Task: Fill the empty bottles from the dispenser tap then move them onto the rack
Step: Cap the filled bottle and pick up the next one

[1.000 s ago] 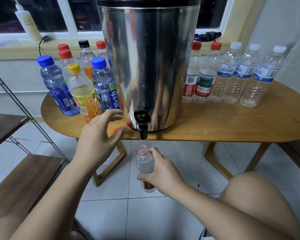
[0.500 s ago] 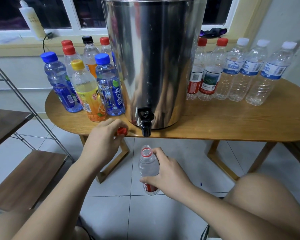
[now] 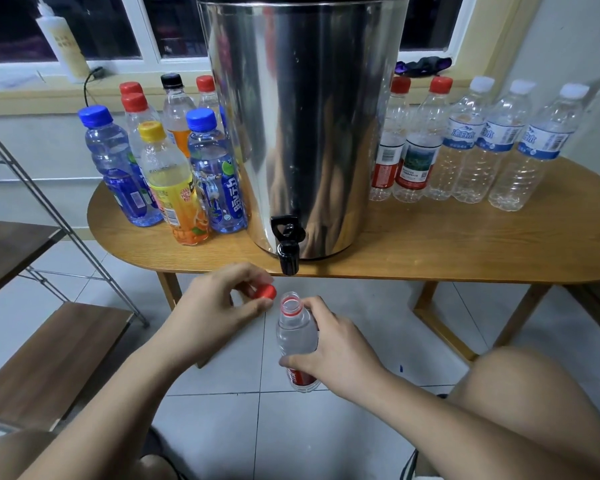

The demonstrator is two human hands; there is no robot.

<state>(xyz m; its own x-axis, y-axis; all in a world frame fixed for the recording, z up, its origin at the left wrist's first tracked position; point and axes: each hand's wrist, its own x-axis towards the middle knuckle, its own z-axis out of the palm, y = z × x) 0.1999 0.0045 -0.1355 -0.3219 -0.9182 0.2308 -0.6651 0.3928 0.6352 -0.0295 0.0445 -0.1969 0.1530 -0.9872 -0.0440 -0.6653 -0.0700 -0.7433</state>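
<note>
Gripping the uncapped bottle [image 3: 297,332] in my right hand [image 3: 343,348], just below the tap [image 3: 287,251] at its six o'clock, off the bench [image 3: 465,244]; my left hand [image 3: 210,306] pinches the red cap [image 3: 264,292] at the mouth's ten o'clock. Likely fault: a crooked cap cross-threads, or a tilt spills the contents.

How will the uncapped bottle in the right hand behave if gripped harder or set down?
The bottle looks like thin-walled clear plastic, so it probably dents under a squeeze. Its mouth is open, with the cap pinched in the left hand, so any contents could spill if tilted. Tall and narrow, it likely tips easily.
</note>
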